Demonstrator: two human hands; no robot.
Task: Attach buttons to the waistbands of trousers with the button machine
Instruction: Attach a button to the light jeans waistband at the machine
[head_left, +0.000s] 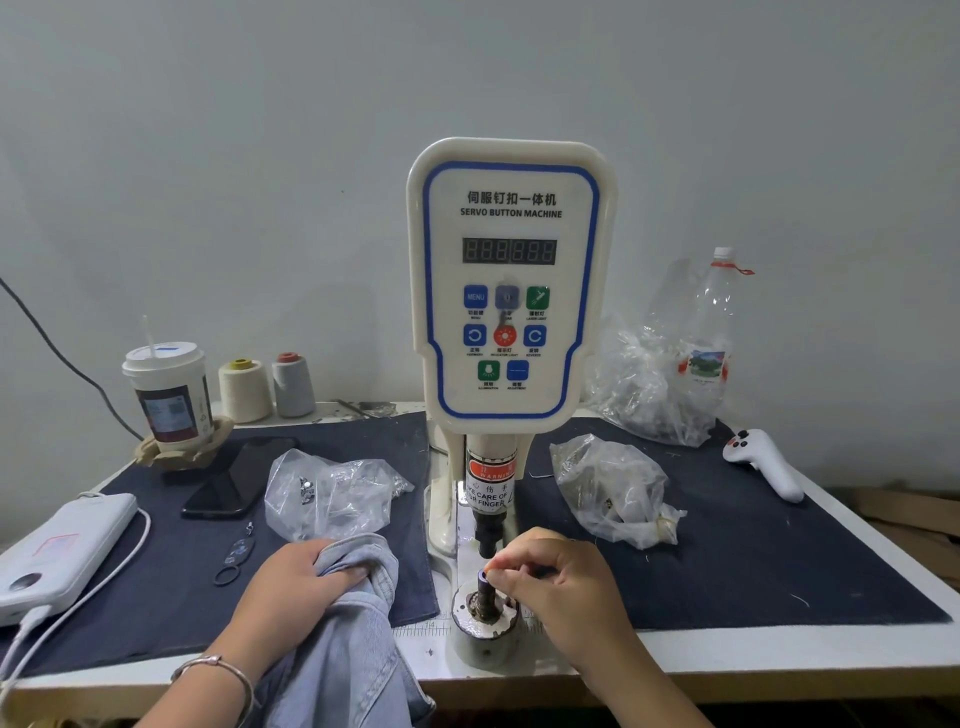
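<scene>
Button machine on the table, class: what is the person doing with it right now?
A person sits at the servo button machine. The right hand pinches a small part at the top of the lower die post, directly under the punch head, apparently loading it. The left hand grips bunched light-blue denim trousers beside the die, not yet under the punch. Clear bags of metal fasteners lie on the dark mat.
</scene>
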